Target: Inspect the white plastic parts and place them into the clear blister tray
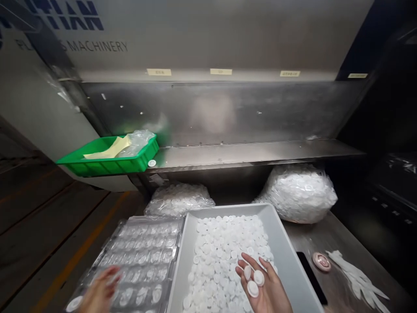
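Right hand [267,290], palm up, fingers loosely spread, cradles three round white plastic discs [259,278]. Toward nine o'clock lies a clear plastic compartmented tray [140,258], rows running nine to three; the blurred left hand [99,290] is nearer it, grip impossible to tell.

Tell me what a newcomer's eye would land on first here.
Probably the gray bin of small white discs at lower center, where three of them rest in the upturned right hand. Next, the bright green tray at the left end of the metal shelf.
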`<state>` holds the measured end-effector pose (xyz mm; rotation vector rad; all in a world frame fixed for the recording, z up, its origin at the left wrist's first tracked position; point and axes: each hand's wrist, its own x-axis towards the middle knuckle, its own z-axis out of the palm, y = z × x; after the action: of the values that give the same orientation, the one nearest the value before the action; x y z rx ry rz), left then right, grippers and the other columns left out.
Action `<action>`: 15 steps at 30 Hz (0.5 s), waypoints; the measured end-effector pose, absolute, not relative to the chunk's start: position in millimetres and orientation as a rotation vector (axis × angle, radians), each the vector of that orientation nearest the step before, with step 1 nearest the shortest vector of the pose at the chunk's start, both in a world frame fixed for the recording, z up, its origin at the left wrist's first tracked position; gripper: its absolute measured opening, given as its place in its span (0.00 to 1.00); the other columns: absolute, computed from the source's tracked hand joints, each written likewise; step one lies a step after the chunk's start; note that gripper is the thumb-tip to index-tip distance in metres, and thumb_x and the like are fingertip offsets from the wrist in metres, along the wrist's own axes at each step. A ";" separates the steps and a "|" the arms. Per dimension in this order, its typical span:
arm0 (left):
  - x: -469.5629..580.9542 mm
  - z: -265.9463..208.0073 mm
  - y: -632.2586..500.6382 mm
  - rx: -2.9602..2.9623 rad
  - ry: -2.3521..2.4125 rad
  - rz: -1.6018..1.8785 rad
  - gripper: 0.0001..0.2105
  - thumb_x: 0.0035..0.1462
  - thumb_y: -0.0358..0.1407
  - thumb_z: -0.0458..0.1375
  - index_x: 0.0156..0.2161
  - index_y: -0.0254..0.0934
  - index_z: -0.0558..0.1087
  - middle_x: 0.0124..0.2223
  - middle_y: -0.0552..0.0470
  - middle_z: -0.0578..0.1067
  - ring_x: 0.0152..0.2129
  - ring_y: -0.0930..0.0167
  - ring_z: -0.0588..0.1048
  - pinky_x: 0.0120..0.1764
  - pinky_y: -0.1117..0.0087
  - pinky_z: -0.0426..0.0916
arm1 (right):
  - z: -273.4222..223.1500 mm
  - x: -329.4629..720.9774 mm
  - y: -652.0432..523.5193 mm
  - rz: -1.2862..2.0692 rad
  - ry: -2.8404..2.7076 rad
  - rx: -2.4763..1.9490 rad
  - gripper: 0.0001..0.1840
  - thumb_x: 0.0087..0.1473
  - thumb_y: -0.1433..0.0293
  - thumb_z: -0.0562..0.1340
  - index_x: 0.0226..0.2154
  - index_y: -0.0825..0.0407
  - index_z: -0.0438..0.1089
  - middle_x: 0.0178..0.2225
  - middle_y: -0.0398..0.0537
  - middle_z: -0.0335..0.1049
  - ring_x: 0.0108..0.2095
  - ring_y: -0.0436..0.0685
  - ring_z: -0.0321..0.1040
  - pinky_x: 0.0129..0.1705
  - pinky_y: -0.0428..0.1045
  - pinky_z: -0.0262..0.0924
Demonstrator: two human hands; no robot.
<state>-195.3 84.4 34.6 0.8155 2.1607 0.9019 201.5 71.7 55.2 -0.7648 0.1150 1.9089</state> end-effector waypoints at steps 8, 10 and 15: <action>79.4 28.6 64.2 0.334 1.056 1.044 0.25 0.54 0.50 0.46 0.51 0.37 0.67 0.54 0.40 0.70 0.54 0.57 0.65 0.55 0.54 0.57 | 83.7 154.0 61.6 1.751 -0.285 -0.771 0.25 0.46 0.53 0.63 0.41 0.53 0.74 0.43 0.53 0.74 0.51 0.62 0.65 0.56 0.55 0.53; 94.8 37.5 67.7 0.264 0.930 1.116 0.23 0.56 0.47 0.46 0.54 0.43 0.64 0.58 0.47 0.66 0.56 0.61 0.62 0.58 0.57 0.54 | 85.9 148.3 57.0 1.664 -0.470 -0.878 0.25 0.46 0.53 0.64 0.43 0.50 0.73 0.48 0.51 0.71 0.56 0.63 0.58 0.60 0.55 0.44; 84.4 54.1 78.0 0.148 0.668 1.189 0.21 0.57 0.42 0.45 0.55 0.45 0.65 0.62 0.52 0.60 0.60 0.63 0.56 0.60 0.58 0.49 | 85.6 146.1 45.2 1.154 -1.300 -1.211 0.23 0.56 0.55 0.54 0.54 0.42 0.64 0.56 0.46 0.62 0.59 0.65 0.53 0.58 0.59 0.48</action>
<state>84.4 78.0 54.1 0.1482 0.6679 1.1894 146.1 45.2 85.6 -1.2105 -1.3003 1.1536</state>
